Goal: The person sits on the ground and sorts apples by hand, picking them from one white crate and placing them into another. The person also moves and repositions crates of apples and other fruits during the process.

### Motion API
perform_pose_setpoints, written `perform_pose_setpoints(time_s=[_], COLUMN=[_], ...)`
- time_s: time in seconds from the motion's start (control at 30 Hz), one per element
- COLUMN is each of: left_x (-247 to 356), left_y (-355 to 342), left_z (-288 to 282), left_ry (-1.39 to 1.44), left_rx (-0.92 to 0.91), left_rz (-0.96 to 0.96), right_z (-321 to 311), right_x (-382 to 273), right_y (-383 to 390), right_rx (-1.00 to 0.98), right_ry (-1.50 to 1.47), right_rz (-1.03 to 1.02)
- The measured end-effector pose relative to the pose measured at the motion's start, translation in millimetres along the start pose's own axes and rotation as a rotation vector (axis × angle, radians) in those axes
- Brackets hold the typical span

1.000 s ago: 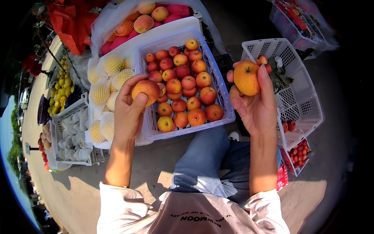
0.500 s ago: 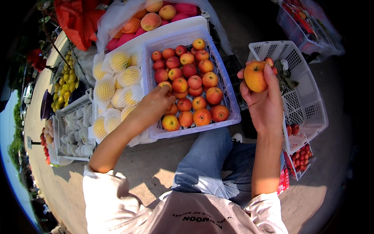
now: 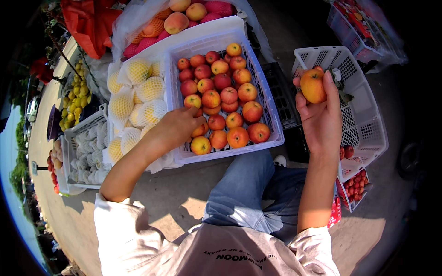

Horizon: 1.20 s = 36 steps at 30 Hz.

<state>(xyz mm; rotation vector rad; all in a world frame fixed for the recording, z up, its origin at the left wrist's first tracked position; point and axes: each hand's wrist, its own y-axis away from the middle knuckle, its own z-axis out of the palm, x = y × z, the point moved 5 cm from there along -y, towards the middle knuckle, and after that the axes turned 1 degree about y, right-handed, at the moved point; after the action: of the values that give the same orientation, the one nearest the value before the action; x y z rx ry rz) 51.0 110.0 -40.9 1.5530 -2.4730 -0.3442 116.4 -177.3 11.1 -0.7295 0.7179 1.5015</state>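
My left hand (image 3: 177, 126) reaches into the left side of a white-blue plastic tray (image 3: 212, 152) of red and yellow apples (image 3: 229, 94), its fingers curled down among them; what they hold is hidden. At the right, my right hand (image 3: 318, 122) holds a yellow-orange apple (image 3: 313, 87) upright in its fingertips, above a white perforated crate (image 3: 366, 126) containing some leaves and several red fruits (image 3: 347, 152). Beside the apple tray, pale fruits in foam nets (image 3: 123, 110) lie on white padding, close to my left forearm.
Peaches (image 3: 176, 23) in pink and orange nets are behind the tray. Crates of net-wrapped fruit (image 3: 90, 152) and yellow fruit (image 3: 76, 101) stand left. A black crate (image 3: 281, 96) sits between tray and white crate; another crate (image 3: 357, 34) is back right, red fruit (image 3: 353, 186) lower right.
My left hand has lowered the apple it held into the tray area, where its fingers now hide it or whatever they grip. My right hand has shifted slightly rightward, still holding its apple.
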Motion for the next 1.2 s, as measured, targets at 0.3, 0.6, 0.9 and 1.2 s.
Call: perform_pose_setpoints(time_s=[0.3, 0.6, 0.9, 1.2], left_x=[56, 87, 84, 97], left_y=[27, 35, 15, 13], left_z=[-72, -40, -14, -13], left_ry=[0.109, 0.456, 0.634, 0.488], left_rx=[0.378, 0.828, 0.857, 0.83], left_rz=[-0.046, -0.174, -0.241, -0.197], right_z=[-79, -203, -319, -332], right_x=[-79, -68, -46, -53], right_y=[-22, -126, -169, -59], right_rx=[0.359, 0.555, 0.637, -0.683], right_ry=[-0.061, 0.842, 0.81, 2.182], right_rz=[-0.441, -0.096, 0.127, 0.581])
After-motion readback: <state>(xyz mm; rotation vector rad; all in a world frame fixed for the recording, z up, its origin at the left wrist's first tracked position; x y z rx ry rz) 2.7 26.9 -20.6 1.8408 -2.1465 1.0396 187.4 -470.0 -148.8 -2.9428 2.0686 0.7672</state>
